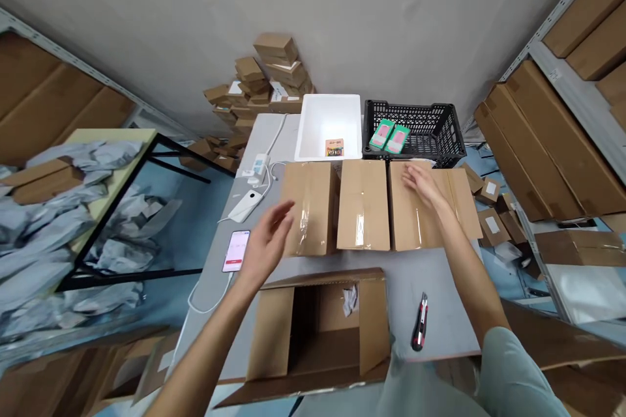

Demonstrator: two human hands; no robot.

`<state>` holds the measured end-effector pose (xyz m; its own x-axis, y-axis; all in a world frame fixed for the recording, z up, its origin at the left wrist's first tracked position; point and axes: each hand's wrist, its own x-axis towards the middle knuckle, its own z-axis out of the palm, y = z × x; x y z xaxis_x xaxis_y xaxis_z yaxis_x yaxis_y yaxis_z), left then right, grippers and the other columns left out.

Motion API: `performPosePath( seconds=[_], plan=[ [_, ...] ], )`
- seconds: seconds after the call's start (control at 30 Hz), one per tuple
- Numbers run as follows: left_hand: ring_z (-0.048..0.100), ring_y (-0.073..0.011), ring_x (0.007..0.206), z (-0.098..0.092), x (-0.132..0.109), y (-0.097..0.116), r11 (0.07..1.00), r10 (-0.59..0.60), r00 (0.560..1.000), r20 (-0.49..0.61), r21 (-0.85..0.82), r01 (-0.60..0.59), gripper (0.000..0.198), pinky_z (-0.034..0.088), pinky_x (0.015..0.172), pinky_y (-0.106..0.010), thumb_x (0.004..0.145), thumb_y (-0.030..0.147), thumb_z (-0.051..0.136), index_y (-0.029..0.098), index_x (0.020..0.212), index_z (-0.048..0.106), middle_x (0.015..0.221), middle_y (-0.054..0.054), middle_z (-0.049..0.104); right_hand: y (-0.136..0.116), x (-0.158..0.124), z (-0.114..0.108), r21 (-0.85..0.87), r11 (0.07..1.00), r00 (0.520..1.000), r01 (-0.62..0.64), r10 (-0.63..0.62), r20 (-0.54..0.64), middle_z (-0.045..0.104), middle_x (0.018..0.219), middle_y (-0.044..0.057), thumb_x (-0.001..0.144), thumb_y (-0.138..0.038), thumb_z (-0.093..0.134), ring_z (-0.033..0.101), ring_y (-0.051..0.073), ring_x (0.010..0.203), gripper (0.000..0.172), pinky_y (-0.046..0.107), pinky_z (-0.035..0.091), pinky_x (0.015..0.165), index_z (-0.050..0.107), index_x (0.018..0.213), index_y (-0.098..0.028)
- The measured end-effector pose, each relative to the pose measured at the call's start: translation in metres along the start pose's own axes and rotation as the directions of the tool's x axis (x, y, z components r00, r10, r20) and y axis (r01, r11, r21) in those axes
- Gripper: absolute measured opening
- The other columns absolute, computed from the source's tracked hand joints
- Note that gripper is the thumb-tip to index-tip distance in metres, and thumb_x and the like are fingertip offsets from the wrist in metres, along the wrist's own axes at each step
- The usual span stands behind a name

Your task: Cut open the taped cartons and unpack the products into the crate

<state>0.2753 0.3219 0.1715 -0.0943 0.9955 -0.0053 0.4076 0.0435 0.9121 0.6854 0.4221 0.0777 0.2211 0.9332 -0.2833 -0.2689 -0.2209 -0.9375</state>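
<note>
A row of taped cardboard boxes stands across the table [398, 273]. My left hand [268, 238] is at the left side of the left box [308, 208], thumb apart from the fingers, holding nothing. I cannot tell whether its fingertips touch the cardboard. Over the top of the right box [408, 218] is my right hand [423, 184], empty, its fingers loosely bent and apart. Between these two sits the middle box [362, 208]. Closer to my body is an open carton [274, 332] with its flaps spread and a crumpled pale scrap [349, 300] inside.
A utility knife [419, 322] lies at front right. On the left are a lit phone [235, 251], a white device [245, 206] and cables. Behind the boxes stand a white bin [306, 127] and a black crate [450, 133] with green-and-pink packs. Shelves of cartons flank the table.
</note>
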Motion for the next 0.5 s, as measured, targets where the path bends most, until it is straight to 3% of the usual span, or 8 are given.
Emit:
performPosePath(
  seconds=[0.1,0.2,0.3,0.4,0.43,0.5],
  plan=[
    [0.066,-0.042,0.153,-0.076,-0.075,-0.047,0.983,-0.091,0.988,-0.127,0.149,0.11,0.064,0.043,0.14,-0.064,0.099,0.076,0.072,0.028,0.142,0.073,0.162,-0.014,0.072,0.029,-0.099,-0.017,-0.125,0.988,0.992,0.088,-0.076,0.1,0.08,0.152,0.015,0.093,-0.063,0.088,0.08,0.03,0.135,0.051,0.056,0.057,0.13,0.085,0.127,-0.024],
    [0.062,-0.0465,0.158,-0.118,-0.14,-0.103,0.958,-0.244,0.961,-0.129,0.119,0.259,0.08,0.04,0.14,-0.068,0.092,0.087,0.073,0.027,0.144,0.07,0.165,-0.019,0.069,0.069,-0.205,-0.026,-0.257,0.966,0.994,0.007,0.022,0.111,0.083,0.145,0.017,0.085,-0.08,0.089,0.079,0.036,0.135,0.072,0.062,0.061,0.124,0.085,0.13,-0.025],
    [0.057,-0.0486,0.164,-0.125,-0.194,-0.144,0.9,-0.435,0.9,0.013,-0.023,0.435,0.096,0.044,0.137,-0.067,0.079,0.098,0.076,0.024,0.14,0.07,0.166,-0.025,0.066,0.11,-0.298,-0.025,-0.358,0.911,0.976,-0.206,0.219,-0.004,0.082,0.145,0.018,0.076,-0.088,0.09,0.077,0.039,0.137,0.08,0.063,0.064,0.118,0.085,0.127,-0.027],
    [0.051,-0.0445,0.169,-0.115,-0.232,-0.16,0.803,-0.533,0.806,0.259,-0.147,0.578,0.089,0.043,0.138,-0.063,0.092,0.093,0.07,0.025,0.15,0.069,0.178,-0.024,0.057,0.141,-0.364,-0.016,-0.38,0.841,0.917,-0.384,0.395,-0.053,0.083,0.14,0.017,0.076,-0.09,0.088,0.08,0.039,0.131,0.075,0.06,0.067,0.11,0.086,0.121,-0.029],
    [0.049,-0.0427,0.171,-0.113,-0.241,-0.162,0.782,-0.535,0.791,0.297,-0.181,0.597,0.083,0.041,0.139,-0.062,0.097,0.089,0.069,0.027,0.152,0.069,0.181,-0.021,0.055,0.148,-0.379,-0.011,-0.372,0.843,0.911,-0.388,0.412,-0.019,0.085,0.135,0.016,0.08,-0.089,0.085,0.081,0.038,0.128,0.071,0.057,0.068,0.107,0.086,0.119,-0.03],
    [0.044,-0.0406,0.175,-0.114,-0.252,-0.165,0.759,-0.512,0.799,0.316,-0.268,0.593,0.071,0.039,0.14,-0.059,0.098,0.079,0.076,0.03,0.15,0.072,0.181,-0.018,0.055,0.158,-0.404,-0.001,-0.373,0.888,0.944,-0.27,0.321,0.082,0.087,0.122,0.015,0.09,-0.088,0.076,0.085,0.035,0.119,0.065,0.051,0.071,0.097,0.087,0.116,-0.03]
  ],
)
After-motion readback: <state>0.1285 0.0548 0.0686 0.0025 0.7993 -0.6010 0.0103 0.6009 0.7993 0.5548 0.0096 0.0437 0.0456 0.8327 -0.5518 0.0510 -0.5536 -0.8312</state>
